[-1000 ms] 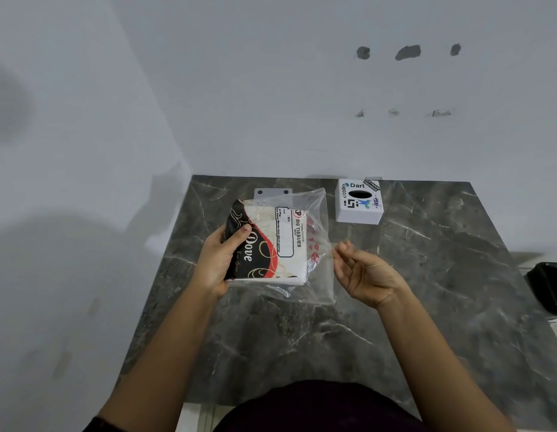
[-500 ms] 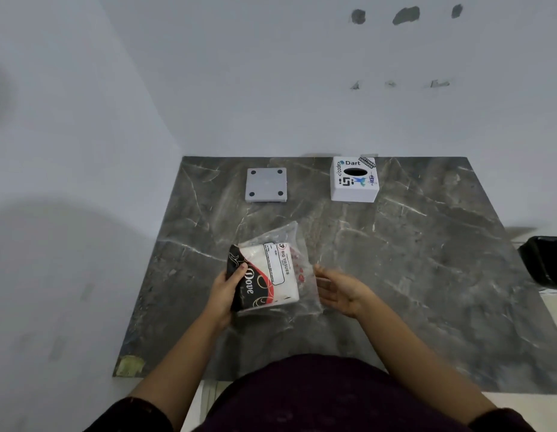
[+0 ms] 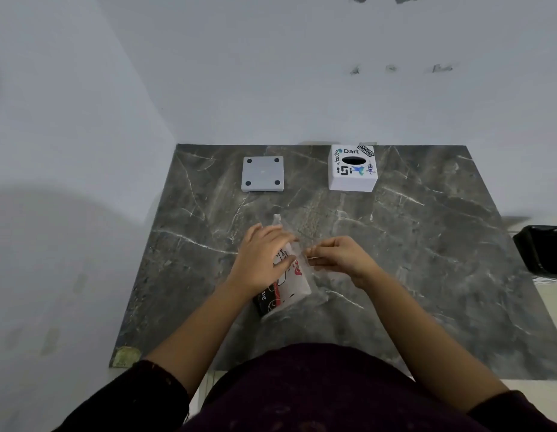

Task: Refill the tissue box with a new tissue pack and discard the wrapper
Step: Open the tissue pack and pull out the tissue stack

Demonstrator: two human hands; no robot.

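Observation:
The tissue pack (image 3: 291,286), white with a black and red end, lies on the marble table inside its clear plastic wrapper (image 3: 317,277). My left hand (image 3: 261,260) rests flat on top of the pack, covering its far half. My right hand (image 3: 341,255) pinches the wrapper's edge just right of the pack. The white tissue box (image 3: 352,168), with stickers and a dark oval slot on top, stands at the table's far side. Its grey square base plate (image 3: 262,173) lies apart, to the left of the box.
The dark marble table (image 3: 427,260) ends at a white wall behind and a wall on the left. A black bin (image 3: 542,249) sits off the table's right edge. My dark-clothed lap is at the near edge.
The pack came down from mid-air onto the table, nearer to me. My left hand shifted from gripping its end to lying on top. My right hand closed on the wrapper.

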